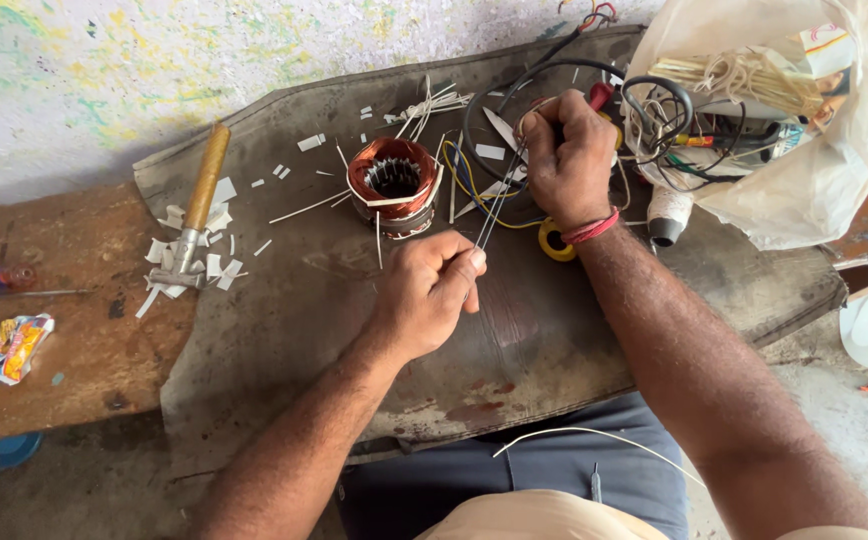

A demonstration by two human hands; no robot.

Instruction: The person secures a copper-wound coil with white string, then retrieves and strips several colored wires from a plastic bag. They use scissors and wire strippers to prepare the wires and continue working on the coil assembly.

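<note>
The left hand (pixel 432 290) pinches the near ends of thin wire strands (pixel 494 215); the right hand (pixel 566 160), beyond it, grips their far ends. Just left of both, the copper-wound stator (pixel 394 185) sits on the counter (pixel 284 300), wound and partly wedged, its leads still loose.

Person, head-camera view: both forearms bare to the elbow, no sleeves visible, no gloves, no rings discernible on the left hand (pixel 429 290) or the right hand (pixel 566 160). Right wrist carries a band of red thread (pixel 591 229), wound in several strands and sitting snug just behind the hand; left wrist unadorned. Lower body in grey-blue trousers (pixel 554 465), with a pale beige garment hem (pixel 544 515) at the bottom edge of the frame.
</note>
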